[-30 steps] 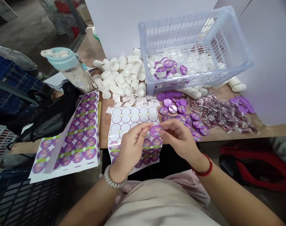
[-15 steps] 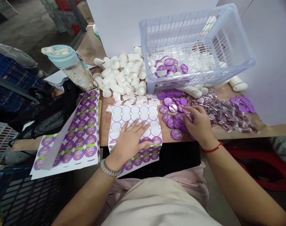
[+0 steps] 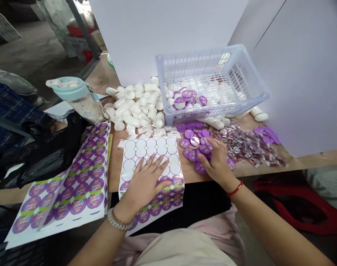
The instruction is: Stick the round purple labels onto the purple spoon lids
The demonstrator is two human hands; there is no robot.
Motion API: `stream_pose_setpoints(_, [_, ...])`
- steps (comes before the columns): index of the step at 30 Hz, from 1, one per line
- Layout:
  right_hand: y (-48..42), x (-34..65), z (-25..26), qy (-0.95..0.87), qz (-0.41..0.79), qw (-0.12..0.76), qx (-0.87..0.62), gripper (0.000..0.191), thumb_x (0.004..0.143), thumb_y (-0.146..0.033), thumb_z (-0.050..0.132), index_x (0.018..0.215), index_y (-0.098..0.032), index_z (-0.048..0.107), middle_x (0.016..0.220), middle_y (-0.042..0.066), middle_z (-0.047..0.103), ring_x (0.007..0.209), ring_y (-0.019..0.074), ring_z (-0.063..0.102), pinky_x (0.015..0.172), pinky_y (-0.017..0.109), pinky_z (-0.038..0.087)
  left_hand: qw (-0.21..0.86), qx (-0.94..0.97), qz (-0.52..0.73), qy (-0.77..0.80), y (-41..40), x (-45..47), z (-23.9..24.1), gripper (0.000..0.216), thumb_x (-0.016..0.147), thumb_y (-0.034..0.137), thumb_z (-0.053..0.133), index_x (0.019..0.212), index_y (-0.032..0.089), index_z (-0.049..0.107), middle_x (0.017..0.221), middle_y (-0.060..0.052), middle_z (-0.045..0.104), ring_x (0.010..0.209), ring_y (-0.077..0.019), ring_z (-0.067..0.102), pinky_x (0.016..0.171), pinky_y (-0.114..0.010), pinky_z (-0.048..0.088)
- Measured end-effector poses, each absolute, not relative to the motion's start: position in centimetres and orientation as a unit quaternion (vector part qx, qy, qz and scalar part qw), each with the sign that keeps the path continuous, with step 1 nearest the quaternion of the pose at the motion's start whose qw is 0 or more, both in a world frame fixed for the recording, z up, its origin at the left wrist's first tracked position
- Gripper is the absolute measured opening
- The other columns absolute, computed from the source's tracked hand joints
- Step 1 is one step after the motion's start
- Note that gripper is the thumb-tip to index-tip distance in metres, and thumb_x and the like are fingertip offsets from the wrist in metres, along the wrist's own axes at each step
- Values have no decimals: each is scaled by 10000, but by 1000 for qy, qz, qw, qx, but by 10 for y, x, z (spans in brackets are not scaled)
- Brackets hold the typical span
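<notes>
My left hand (image 3: 143, 186) lies flat with fingers spread on a sheet of round stickers (image 3: 172, 147). The sheet's upper rows are bare white circles; its lower rows still carry purple printed stickers, and its near end hangs over the table edge. My right hand (image 3: 218, 162) curls over a pile of purple lids (image 3: 200, 168) with round stickers on them. Its thumb and fingers close around lids in the pile; how many is hidden. Plain purple lids (image 3: 189, 133) lie just behind, with one white-faced disc (image 3: 194, 141) among them.
A pale blue basket (image 3: 213, 112) holds white cups, some purple-lidded. White cups (image 3: 135, 103) and small white packets (image 3: 159, 132) lie left of it, brown packets (image 3: 246, 144) at right. More sticker sheets (image 3: 82, 188), a black mesh bag (image 3: 43, 159) and a bottle (image 3: 80, 99) are at left.
The view has tilted and shifted, so the table things appear lower and more to the left. My right hand has come in closer over the lid pile; my left hand stays flat on the sheet.
</notes>
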State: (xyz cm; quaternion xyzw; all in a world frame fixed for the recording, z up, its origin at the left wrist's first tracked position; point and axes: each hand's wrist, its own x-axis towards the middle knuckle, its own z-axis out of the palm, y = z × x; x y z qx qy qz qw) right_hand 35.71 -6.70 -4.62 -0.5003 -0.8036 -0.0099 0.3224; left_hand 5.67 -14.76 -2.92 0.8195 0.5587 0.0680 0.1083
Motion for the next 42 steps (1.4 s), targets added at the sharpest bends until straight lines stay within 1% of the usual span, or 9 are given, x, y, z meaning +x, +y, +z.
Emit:
stream_pose_setpoints(5, [-22,371,-21,-740,-23,270,-615,371,1022,-410,569,1282,-158,644,1226,177,707,1178,361,629,1066,549,464,88,822,80,557,-148,56,-33,647,1031,582,562,1606,300,466,1675,-59,466,1577,-360,382,1264,-651,307])
stream_pose_setpoints(9, [17,359,-2,-769,30,130,-626,392,966,-312,619,1300,-111,663,1233,187,734,1148,314,677,1011,414,513,79,823,82,557,-148,57,-34,639,1033,561,574,1603,292,470,1668,-58,477,1566,-363,400,1255,-653,320])
stream_pose_setpoints(19, [41,317,0,-761,19,28,-648,268,897,-193,657,1125,-94,758,1050,206,788,1013,323,736,869,361,511,67,826,95,552,-149,55,-37,630,1030,554,580,1596,297,482,1654,-66,499,1552,-360,426,1246,-643,344])
stream_pose_setpoints(23, [37,328,12,-759,5,68,-647,307,965,-165,527,1128,-102,779,1033,213,798,993,343,745,868,400,521,86,823,99,552,-149,55,-35,638,1030,560,579,1602,298,472,1654,-75,498,1557,-365,416,1249,-653,335])
stream_pose_setpoints(28, [10,336,30,-788,-6,167,-592,379,1044,-199,438,1271,-150,738,1241,174,775,1145,315,726,981,433,551,161,797,140,565,-146,53,-29,616,1045,544,560,1601,296,469,1647,-92,511,1577,-345,387,1280,-656,277])
stream_pose_setpoints(33, [-51,318,35,-880,60,388,-269,294,1015,-176,605,1232,-297,761,1210,52,805,1123,234,768,1091,481,594,325,660,347,581,-149,55,-5,493,1049,507,562,1473,262,612,1577,-114,590,1534,-312,456,1306,-589,268])
stream_pose_setpoints(35, [-74,306,35,-888,72,415,-185,335,996,-148,647,1259,-323,754,1231,46,801,1141,239,771,1077,496,621,472,529,440,551,-154,61,11,526,1044,556,557,1479,263,600,1493,-133,656,1435,-297,574,1245,-536,401])
stream_pose_setpoints(38, [-96,292,34,-902,68,408,-120,293,990,-147,664,1199,-319,776,1184,46,814,1138,245,775,1011,481,668,695,305,472,448,-161,73,32,582,973,586,675,1458,271,612,1243,-127,770,1063,-252,768,951,-433,637])
stream_pose_setpoints(42, [-102,287,32,-914,29,397,-83,182,980,-144,667,1060,-247,793,1058,81,834,1094,256,789,946,448,697,744,171,514,392,-165,82,44,545,820,370,897,1311,261,685,1040,-33,782,843,-151,763,776,-293,667])
